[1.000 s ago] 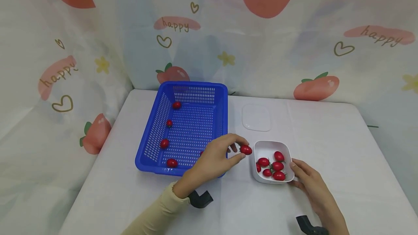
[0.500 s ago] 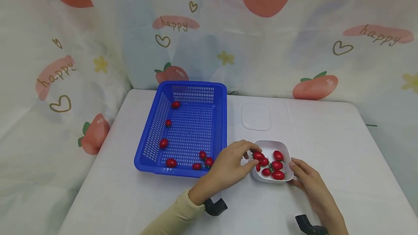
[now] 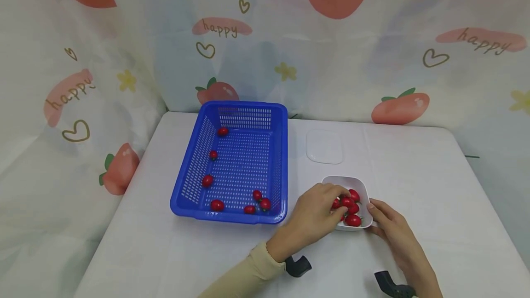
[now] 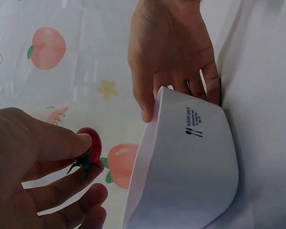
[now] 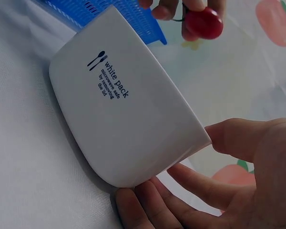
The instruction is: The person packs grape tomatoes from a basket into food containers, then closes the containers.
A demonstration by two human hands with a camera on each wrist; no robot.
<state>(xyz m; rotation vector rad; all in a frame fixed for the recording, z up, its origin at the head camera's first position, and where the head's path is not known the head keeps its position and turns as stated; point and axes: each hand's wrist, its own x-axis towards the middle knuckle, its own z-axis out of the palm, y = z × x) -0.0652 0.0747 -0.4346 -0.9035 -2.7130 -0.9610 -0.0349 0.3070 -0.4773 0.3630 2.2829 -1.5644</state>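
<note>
Left wrist view only (bowl [image 4: 190, 167] outside): tomato [image 4: 89, 145] pinched.

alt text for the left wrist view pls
The left hand pinches a red cherry tomato by its green stem end, beside a white bowl with a small printed spoon-and-fork mark. The right hand holds the bowl's far side on a white tablecloth, with a fruit-print backdrop behind.
</note>
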